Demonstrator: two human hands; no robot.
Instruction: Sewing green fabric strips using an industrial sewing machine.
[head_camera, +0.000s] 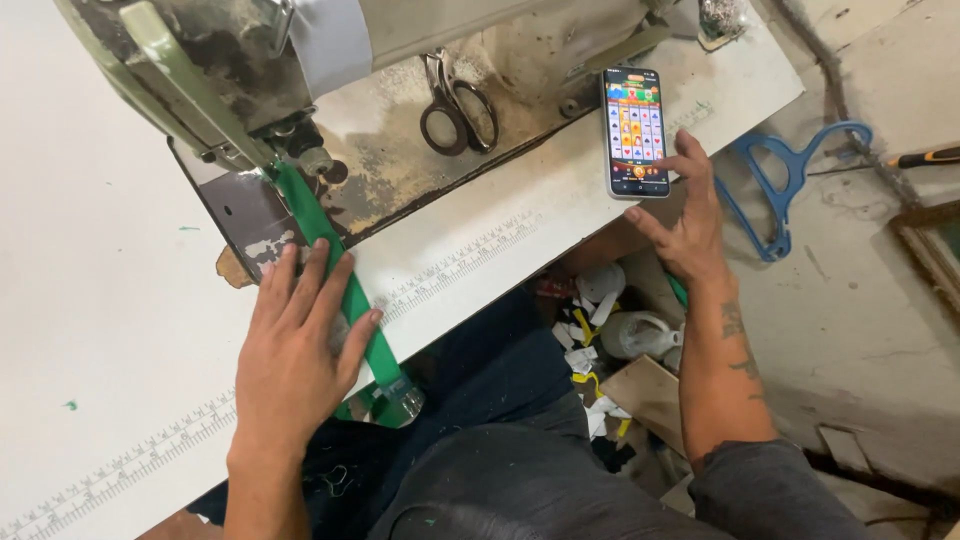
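Observation:
My left hand (297, 345) lies flat, fingers spread, on a green fabric strap (352, 300) that runs from under the sewing machine's needle area (300, 150) to the front edge of the white table (110, 300). My right hand (690, 215) reaches to a smartphone (635, 130) lying on the table's right end. Its fingertips touch the phone's lower right side. The phone's screen is lit with a colourful grid.
Scissors (455, 105) rest on the worn machine bed. A printed ruler (450, 265) runs along the table's front edge. Below the table sit scraps of cloth and tape (600, 320), and a blue hanger (785, 185) lies on the concrete floor.

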